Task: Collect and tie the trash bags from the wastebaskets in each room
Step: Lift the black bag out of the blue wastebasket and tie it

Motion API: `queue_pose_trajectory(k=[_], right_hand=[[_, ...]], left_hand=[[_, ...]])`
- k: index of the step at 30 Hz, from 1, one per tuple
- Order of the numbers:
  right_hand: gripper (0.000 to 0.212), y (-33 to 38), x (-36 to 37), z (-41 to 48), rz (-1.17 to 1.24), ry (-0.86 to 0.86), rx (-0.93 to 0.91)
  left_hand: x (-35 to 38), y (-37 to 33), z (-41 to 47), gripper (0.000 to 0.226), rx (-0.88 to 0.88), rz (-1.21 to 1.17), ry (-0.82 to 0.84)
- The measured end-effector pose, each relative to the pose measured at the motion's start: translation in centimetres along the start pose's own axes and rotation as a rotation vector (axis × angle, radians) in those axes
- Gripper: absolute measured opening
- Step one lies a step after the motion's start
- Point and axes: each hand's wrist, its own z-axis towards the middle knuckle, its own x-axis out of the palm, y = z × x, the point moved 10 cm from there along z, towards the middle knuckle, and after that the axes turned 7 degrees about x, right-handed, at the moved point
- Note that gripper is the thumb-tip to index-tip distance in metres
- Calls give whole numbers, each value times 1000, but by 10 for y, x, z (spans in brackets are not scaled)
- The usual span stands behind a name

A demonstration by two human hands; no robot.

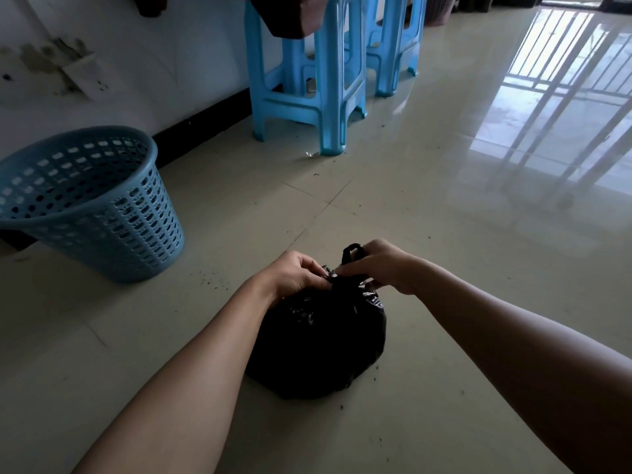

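Note:
A full black trash bag (319,343) sits on the tiled floor in the lower middle of the head view. Its top is gathered into a twisted neck. My left hand (295,273) pinches the neck from the left. My right hand (381,265) grips one black handle loop, which sticks up between its fingers. Both hands meet right above the bag. A blue perforated wastebasket (92,203) stands to the left by the wall, with no bag in it.
Two light blue plastic stools (328,80) stand at the back by the white wall with its dark skirting. A dark table edge overhangs them. Small bits of dirt lie scattered on the floor around the bag. Shiny tiles stretch away to the right.

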Motion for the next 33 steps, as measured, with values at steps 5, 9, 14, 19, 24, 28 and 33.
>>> queue_pose_trajectory(k=[5, 9, 14, 19, 24, 28, 33], right_hand=[[25, 0, 6, -4, 84, 78, -14], [22, -3, 11, -2, 205, 108, -15], [20, -16, 10, 3, 269, 54, 14], [15, -21, 9, 4, 226, 45, 15], [12, -21, 10, 2, 181, 68, 24], [13, -24, 10, 2, 181, 58, 37], [12, -25, 11, 4, 221, 79, 45]], left_hand=[[-16, 2, 7, 17, 2, 67, -167], [-29, 3, 6, 17, 1, 106, -349], [-27, 13, 1, 26, -86, -199, -386], [-12, 20, -2, 11, -178, -323, -179], [-20, 8, 3, 13, -22, 39, -162], [-20, 1, 7, 13, 45, 341, -143], [-13, 7, 11, 13, 28, 410, -230]])
